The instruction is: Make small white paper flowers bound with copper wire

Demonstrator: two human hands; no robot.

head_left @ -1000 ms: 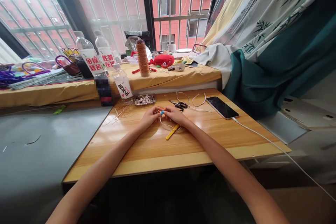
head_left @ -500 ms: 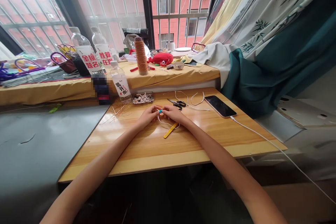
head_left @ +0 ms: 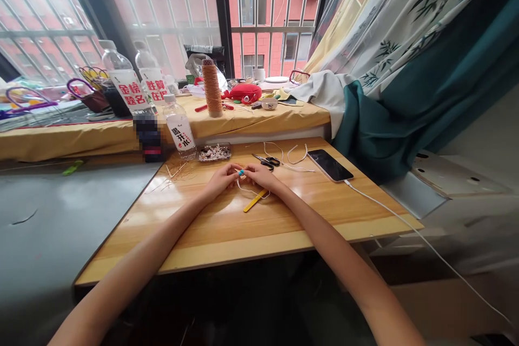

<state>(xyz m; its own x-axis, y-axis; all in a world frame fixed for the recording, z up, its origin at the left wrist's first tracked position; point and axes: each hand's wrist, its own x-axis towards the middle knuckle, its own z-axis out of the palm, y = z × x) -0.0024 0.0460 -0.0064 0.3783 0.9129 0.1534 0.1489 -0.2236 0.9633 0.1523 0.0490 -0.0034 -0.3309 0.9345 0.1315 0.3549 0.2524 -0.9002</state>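
1. In my head view, my left hand (head_left: 221, 179) pinches a small blue piece (head_left: 241, 172) with its fingertips. It is too tiny to tell what it is.
2. My right hand (head_left: 263, 175) pinches the blue piece from the other side. So it sits between my two hands, above the wooden table (head_left: 203, 232).
3. I think a soft, steady pinch works best. If I squeeze too hard, it could pop out.
4. A thin white cord (head_left: 245, 190) loops below my hands to the far end of the yellow stick (head_left: 253, 203). I can't tell if it joins the blue piece. I should let it lie loose, so nothing tugs.
5. The scissors (head_left: 271, 161) lie just past my right hand, so I should mind my knuckles.
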